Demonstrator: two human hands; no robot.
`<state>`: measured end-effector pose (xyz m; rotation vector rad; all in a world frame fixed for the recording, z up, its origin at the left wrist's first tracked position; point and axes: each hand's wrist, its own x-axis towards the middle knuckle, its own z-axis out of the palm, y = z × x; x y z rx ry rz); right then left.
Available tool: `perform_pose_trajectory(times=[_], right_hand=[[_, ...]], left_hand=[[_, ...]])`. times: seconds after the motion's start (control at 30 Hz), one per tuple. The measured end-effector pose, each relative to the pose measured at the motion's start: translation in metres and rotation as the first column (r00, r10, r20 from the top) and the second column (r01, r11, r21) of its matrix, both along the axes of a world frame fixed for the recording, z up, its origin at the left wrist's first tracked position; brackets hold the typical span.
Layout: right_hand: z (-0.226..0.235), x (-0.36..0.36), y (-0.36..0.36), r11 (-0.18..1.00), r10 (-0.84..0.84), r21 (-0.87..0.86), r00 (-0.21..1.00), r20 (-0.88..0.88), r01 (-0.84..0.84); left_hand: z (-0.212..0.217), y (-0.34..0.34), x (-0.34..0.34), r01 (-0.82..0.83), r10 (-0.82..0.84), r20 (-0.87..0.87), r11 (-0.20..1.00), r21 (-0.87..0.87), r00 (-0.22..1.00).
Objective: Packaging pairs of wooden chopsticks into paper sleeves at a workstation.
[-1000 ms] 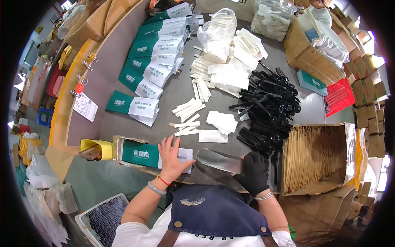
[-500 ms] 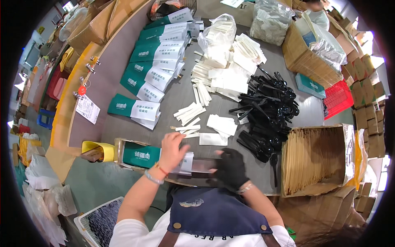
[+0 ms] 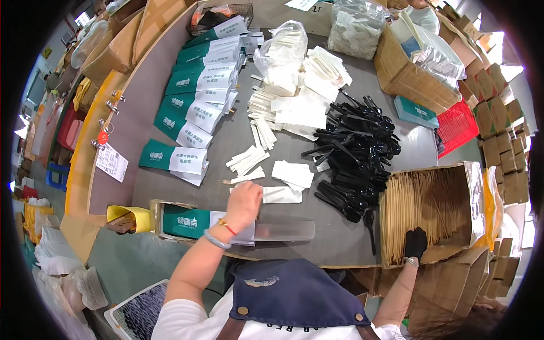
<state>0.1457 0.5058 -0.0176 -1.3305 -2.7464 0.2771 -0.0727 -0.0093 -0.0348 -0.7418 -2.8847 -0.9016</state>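
My bare left hand (image 3: pixel 245 204) is over the near middle of the table, its fingers curled down beside slim white paper packets (image 3: pixel 248 175). Its fingertips are hidden, so what they hold cannot be made out. Under its wrist lies a green and white printed sleeve (image 3: pixel 190 221), in a small open box at the table's near edge. My right hand (image 3: pixel 416 243), in a black glove, reaches into the near side of a carton full of thin wooden sticks (image 3: pixel 422 207). It touches the sticks; its dark fingers are too unclear to show a grip. Flat white packets (image 3: pixel 282 194) lie right of my left hand.
Green and white sleeves (image 3: pixel 192 116) lie in an overlapping row along the left panel. Black plastic spoons (image 3: pixel 354 153) are heaped right of centre. White packets and a clear bag (image 3: pixel 281 54) fill the far middle. A translucent strip (image 3: pixel 284 230) lies at the near edge.
My right hand has moved from the near middle rightward into the carton of sticks. My left hand has shifted slightly over the slim packets. The whole view has shifted a little.
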Motion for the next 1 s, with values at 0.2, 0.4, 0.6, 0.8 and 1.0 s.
perform_pose_trajectory(times=[0.2, 0.4, 0.6, 0.8, 1.0], right_hand=[[-0.016, 0.008, 0.000, 0.997, -0.051, 0.049, 0.991, -0.127, 0.058], [0.008, -0.001, -0.043, 0.992, -0.034, 0.108, 0.954, -0.298, 0.069], [0.016, -0.061, -0.164, 0.915, 0.175, -0.263, 0.888, -0.425, -0.306], [0.009, -0.079, -0.170, 0.915, 0.071, -0.382, 0.985, -0.160, -0.128], [0.047, -0.059, -0.178, 0.966, 0.180, -0.089, 0.880, -0.439, -0.243]], left_hand=[[0.010, 0.028, 0.001, 0.080, -0.084, -0.049, 0.993, -0.090, 0.995], [0.013, 0.026, -0.001, 0.097, -0.103, -0.117, 0.993, -0.062, 0.988], [0.011, 0.023, 0.000, 0.129, -0.135, -0.107, 0.990, -0.064, 0.985], [0.017, 0.025, 0.000, 0.135, -0.133, -0.035, 0.990, 0.051, 0.991], [0.041, 0.015, 0.025, 0.113, -0.190, 0.380, 0.970, 0.217, 0.905]])
